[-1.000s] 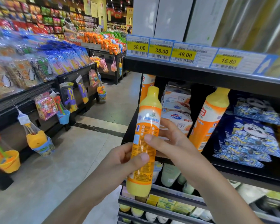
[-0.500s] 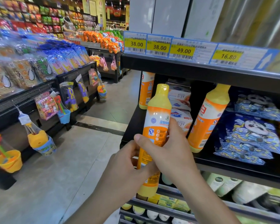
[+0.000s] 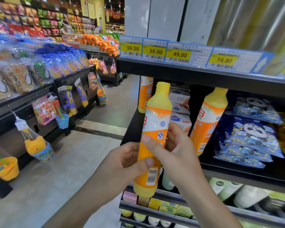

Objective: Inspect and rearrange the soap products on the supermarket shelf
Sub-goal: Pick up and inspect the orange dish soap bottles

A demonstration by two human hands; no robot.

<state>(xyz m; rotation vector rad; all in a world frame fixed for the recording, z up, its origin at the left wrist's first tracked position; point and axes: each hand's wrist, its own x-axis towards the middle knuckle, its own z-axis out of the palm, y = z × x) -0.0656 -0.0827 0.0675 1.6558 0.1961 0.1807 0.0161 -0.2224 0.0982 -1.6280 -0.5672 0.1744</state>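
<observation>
Orange bottle [image 3: 152,140] gripped by both left hand [image 3: 127,163] and right hand [image 3: 176,150], under inspection; next likely needs setting upright on shelf [image 3: 253,174]

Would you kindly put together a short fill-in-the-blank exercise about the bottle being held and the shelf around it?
1. The orange bottle is gripped by ____ hands, the left hand lower and the right hand higher.
2. The held bottle's cap is coloured ____.
3. The rightmost readable price tag on the shelf edge reads ____.
4. The blue packs to the right show a cartoon ____.

Missing words: both; yellow; 16.80; panda
</observation>
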